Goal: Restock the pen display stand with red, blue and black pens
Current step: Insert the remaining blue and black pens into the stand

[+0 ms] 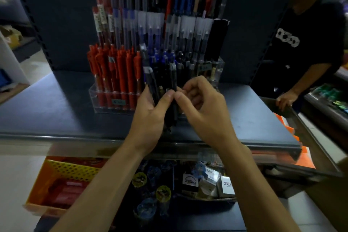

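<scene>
Shelving of dark blue metal (56,111) carries a clear pen display stand (94,98), and everything else sits around that stand. Below and left of the stand, on a lower level, an orange tray (37,190) holds a yellow perforated basket (73,170). In the stand's left front compartment, red pens (114,73) are packed upright. Above them, taller tiers hold capped pens with frosted caps (150,22), red at the left, then blue, then dark. In front of the stand's middle, the left hand (148,118) is closed around a bundle of black pens (172,103), held upright with the tips pointing down and the clips level with the stand's front row. Touching that bundle from the right, the right hand (205,111) pinches one pen between thumb and forefinger, its other fingers curled. Behind the hands, blue pens (160,56) and dark ones fill the stand's middle and right compartments. Below the stand, small packaged goods (190,182) lie on the lower shelf. Right of the stand, another person in a dark T-shirt (308,43) rests a hand (285,100) on the edge of a box (293,115).
</scene>
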Motion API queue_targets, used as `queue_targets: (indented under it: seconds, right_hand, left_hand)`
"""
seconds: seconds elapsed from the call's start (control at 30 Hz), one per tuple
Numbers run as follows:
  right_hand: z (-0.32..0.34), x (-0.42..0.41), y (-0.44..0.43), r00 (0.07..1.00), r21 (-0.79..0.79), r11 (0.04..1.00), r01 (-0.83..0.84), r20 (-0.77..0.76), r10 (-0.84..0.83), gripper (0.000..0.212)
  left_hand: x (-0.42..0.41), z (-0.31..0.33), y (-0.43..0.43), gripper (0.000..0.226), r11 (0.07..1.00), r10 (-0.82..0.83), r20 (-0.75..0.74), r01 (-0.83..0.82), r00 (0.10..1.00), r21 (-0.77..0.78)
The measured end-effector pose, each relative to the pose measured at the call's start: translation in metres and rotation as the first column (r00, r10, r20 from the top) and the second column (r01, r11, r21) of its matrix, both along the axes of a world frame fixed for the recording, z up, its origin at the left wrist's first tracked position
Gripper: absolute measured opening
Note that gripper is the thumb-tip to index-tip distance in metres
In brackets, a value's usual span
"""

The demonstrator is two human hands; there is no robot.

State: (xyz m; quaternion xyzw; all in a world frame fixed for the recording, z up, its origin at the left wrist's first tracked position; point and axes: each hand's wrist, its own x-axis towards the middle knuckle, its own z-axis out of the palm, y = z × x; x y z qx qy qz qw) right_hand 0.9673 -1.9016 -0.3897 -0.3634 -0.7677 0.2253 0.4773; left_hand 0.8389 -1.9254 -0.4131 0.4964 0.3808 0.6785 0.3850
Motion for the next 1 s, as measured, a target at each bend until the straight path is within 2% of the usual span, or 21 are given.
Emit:
queue_targets:
  seconds: [0.17, 0.27, 0.4, 0.53, 0.63, 0.8, 0.9, 1.0]
  right_hand:
    - [0.002, 0.013, 0.01, 0.999, 0.014, 0.999, -0.043, -0.021, 0.044, 0.019]
    - [0.002, 0.02, 0.013, 0.999, 0.0, 1.0, -0.018, -0.03, 0.018, 0.023]
    - [-0.004, 0.022, 0.015, 0.994, -0.045, 0.999, -0.005, 0.113, 0.01, 0.014]
    - [-0.003, 0.025, 0.019, 0.989, -0.053, 0.998, -0.017, 0.146, 0.025, 0.008]
    - [0.003, 0.026, 0.022, 0.998, -0.081, 0.996, -0.036, 0.046, 0.04, 0.007]
    - [0.009, 0.027, 0.036, 0.98, -0.106, 0.993, 0.043, -0.19, -0.063, 0.011]
    - [0.012, 0.027, 0.041, 0.951, -0.111, 0.988, 0.107, -0.28, -0.135, 0.013]
    - [0.015, 0.028, 0.044, 0.914, -0.105, 0.981, 0.163, -0.36, -0.19, 0.007]
  left_hand:
    - [0.01, -0.001, 0.003, 0.023, 1.0, 0.006, 0.1, -0.005, 0.995, -0.015]
    - [0.017, -0.002, 0.004, 0.027, 1.0, -0.011, 0.154, 0.014, 0.988, -0.023]
    - [0.024, -0.003, 0.004, 0.028, 0.999, -0.025, 0.166, 0.033, 0.986, -0.043]
    - [0.025, -0.001, 0.004, 0.025, 0.999, -0.025, 0.151, 0.03, 0.988, -0.03]
    - [0.022, 0.002, 0.005, 0.024, 0.999, -0.052, 0.225, 0.053, 0.973, 0.004]
    - [0.012, 0.006, 0.007, 0.015, 1.0, -0.028, 0.335, 0.03, 0.942, -0.001]
    - [0.008, 0.007, 0.008, 0.013, 1.0, -0.002, 0.321, 0.005, 0.947, -0.01]
    - [0.006, 0.006, 0.009, 0.011, 1.0, 0.02, 0.275, -0.021, 0.961, -0.002]
